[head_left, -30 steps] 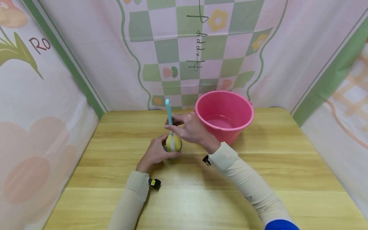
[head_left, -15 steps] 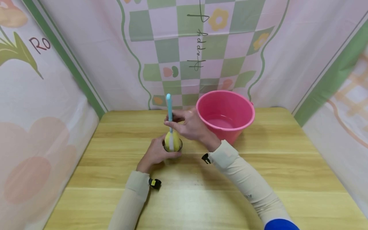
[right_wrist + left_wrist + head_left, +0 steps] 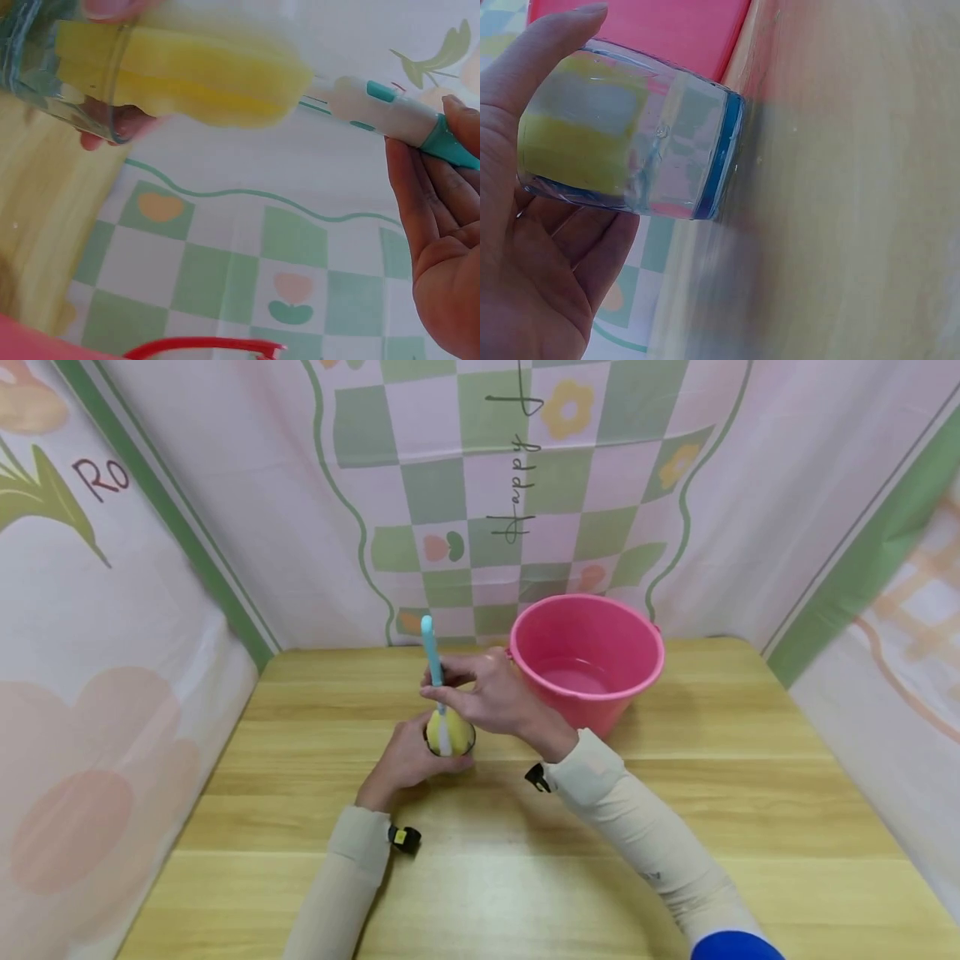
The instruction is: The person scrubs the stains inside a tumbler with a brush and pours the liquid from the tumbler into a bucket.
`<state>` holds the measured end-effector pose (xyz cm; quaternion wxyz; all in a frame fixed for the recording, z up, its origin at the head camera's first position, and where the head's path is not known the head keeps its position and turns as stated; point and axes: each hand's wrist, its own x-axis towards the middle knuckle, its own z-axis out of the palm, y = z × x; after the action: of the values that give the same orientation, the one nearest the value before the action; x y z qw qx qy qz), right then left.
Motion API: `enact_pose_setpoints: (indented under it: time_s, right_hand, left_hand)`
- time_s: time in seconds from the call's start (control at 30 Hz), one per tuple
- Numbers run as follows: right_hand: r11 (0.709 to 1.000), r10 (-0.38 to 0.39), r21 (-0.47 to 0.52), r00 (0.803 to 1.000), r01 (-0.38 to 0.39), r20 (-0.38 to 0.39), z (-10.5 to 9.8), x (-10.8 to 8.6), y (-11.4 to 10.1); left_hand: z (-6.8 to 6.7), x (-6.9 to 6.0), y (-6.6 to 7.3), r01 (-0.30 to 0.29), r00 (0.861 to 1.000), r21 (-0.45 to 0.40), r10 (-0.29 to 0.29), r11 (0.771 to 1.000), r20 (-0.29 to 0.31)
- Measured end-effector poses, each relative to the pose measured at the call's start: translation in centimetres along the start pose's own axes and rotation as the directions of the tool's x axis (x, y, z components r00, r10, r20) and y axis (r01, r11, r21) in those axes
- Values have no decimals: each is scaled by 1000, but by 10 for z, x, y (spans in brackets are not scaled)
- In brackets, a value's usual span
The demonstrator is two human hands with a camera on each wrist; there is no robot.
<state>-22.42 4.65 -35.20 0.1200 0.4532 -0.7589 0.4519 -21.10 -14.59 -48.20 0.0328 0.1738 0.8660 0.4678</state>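
A clear drinking glass [image 3: 686, 142] with a blue-tinted bottom is gripped by my left hand [image 3: 405, 757], thumb on one side and fingers on the other. Its bottom is close to the tabletop; I cannot tell whether it touches. Inside the glass sits the yellow sponge head of a cup brush [image 3: 217, 75], partly sticking out of the mouth. My right hand [image 3: 491, 695] pinches the brush's white and turquoise handle [image 3: 431, 652] between thumb and fingers, above the glass. In the head view, the left fingers are partly hidden behind the glass.
A pink bucket [image 3: 592, 639] stands just right of the right hand, near the table's back edge. Its red handle [image 3: 202, 343] shows in the right wrist view. Patterned cloth [image 3: 435, 489] hangs behind the wooden table [image 3: 480, 877] and along both sides.
The brush rose slightly in the glass, then sank again, and its handle now leans more to the left. My right hand moved slightly with it. The left hand and glass stay nearly still.
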Motion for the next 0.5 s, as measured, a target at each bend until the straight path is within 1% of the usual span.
enact_pose_setpoints:
  time_s: [0.23, 0.33, 0.5]
  right_hand:
    - [999, -34, 21, 999, 34, -37, -15, -2, -7]
    - [999, -39, 19, 997, 41, -60, -21, 0, -6]
    - [1000, -26, 11, 996, 27, -85, -25, 4, 0]
  left_hand:
    - [0, 1, -2, 3, 1000, -38, -3, 999, 1]
    - [0, 1, -3, -1, 1000, -45, 1, 999, -7]
    - [1, 0, -3, -22, 1000, -58, 22, 998, 3]
